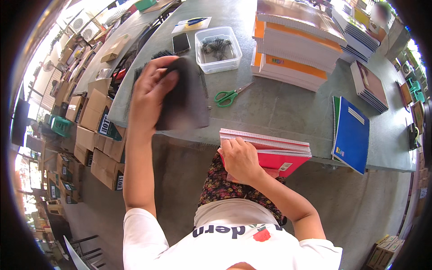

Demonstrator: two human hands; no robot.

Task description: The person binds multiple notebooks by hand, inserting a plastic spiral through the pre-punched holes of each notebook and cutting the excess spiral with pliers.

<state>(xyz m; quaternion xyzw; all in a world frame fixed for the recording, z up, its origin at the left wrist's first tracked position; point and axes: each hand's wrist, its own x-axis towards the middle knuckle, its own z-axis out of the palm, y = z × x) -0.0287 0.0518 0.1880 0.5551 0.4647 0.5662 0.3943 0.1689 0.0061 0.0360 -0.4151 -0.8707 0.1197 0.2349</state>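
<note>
The left hand (150, 92) clamps a dark, blurred thing (189, 101); the right hand (240, 158) clamps red notebooks (279, 158).
The dark thing extends rightward from the left fingers; I cannot tell its kind. Right fingers close over the notebooks' left end, probably keeping the stack together. Green scissors (231, 93) lie beyond those fingers, a clear box (220, 68) of coils (218, 47) farther off.
</note>
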